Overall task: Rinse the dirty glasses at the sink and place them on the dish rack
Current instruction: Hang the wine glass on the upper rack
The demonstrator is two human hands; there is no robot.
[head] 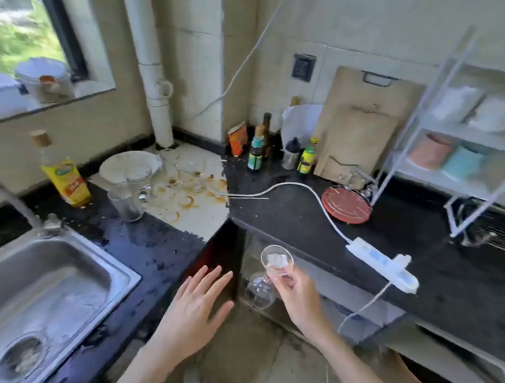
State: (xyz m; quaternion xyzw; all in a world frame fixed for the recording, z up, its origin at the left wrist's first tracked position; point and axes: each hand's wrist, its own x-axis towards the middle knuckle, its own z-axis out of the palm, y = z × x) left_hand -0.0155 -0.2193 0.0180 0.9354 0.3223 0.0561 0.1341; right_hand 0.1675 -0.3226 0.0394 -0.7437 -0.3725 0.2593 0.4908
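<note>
Right hand (297, 297) has its fingertips pinched on the foot of a clear stemmed glass (266, 274), held upside down so the bowl hangs below, out over the floor in the counter's corner gap. Left hand (195, 307) is flat, fingers straight and slightly spread, gripping nothing, just beside the glass. Steel sink (77, 270) sits off to the left, more dirty glasses (129, 191) back on the stained counter, white dish rack (449, 159) far right.
</note>
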